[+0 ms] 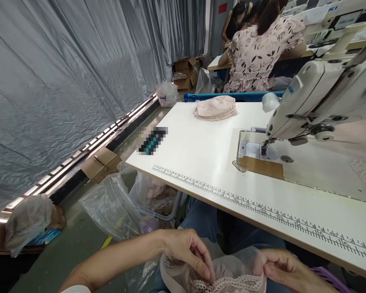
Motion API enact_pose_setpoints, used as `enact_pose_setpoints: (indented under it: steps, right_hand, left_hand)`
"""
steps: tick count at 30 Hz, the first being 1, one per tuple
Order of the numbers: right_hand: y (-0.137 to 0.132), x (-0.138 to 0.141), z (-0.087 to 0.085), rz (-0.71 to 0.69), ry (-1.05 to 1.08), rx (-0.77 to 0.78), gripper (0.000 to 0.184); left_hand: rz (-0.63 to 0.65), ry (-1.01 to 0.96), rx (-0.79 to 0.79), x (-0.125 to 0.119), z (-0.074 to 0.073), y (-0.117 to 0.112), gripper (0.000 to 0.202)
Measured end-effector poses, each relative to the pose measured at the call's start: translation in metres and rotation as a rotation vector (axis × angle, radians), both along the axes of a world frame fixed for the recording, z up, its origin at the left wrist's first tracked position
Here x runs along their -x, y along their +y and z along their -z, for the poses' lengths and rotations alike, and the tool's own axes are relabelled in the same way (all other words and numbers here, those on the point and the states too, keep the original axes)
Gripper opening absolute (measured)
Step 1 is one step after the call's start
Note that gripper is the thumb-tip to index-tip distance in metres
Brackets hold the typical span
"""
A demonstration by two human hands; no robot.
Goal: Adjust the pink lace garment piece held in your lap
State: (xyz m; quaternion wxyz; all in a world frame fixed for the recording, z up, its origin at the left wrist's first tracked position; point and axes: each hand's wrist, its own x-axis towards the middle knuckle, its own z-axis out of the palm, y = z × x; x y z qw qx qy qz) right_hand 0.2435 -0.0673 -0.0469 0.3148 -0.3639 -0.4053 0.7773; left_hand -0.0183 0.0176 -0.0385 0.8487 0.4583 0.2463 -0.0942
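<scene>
Hanging in folds, a grey curtain (94,73) fills the left of the view beside a white sewing table (195,138), whose near edge carries a printed ruler scale. Beyond the table sits a co-worker in a pink patterned garment (262,61), facing away. A white sewing machine (317,89) stands at the table's right side, above its metal needle plate. Below the left end, a clear plastic bin (162,215) holds pinkish material, with a transparent bag (110,203) beside it. The sheer, lace-trimmed fabric (225,268) lies over the person's lap, below the table's near edge. A stack of pale pink pieces (216,108) rests near the table's far edge. The left hand (190,252), fingers curled downward, pinches the fabric beside the lace band between thumb and fingers. The right hand (285,266), nearly closed, grips the fabric's right edge between thumb and bent fingers.
</scene>
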Motion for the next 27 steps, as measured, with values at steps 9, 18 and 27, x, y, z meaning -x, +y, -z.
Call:
enact_pose_setpoints:
  steps: [9, 18, 27]
  right_hand:
    - [0.019, 0.016, -0.005, -0.235, -0.097, -0.006, 0.035]
    - [0.013, -0.012, 0.004, -0.298, -0.164, -0.006, 0.037]
    - [0.022, 0.010, -0.024, -0.312, -0.286, -0.108, 0.028]
  left_hand:
    - [0.017, 0.009, -0.014, -0.011, -0.005, 0.001, 0.042]
    - [0.097, 0.099, -0.198, -0.006, 0.014, -0.008, 0.043]
    - [0.031, 0.058, -0.092, -0.018, 0.023, -0.016, 0.052]
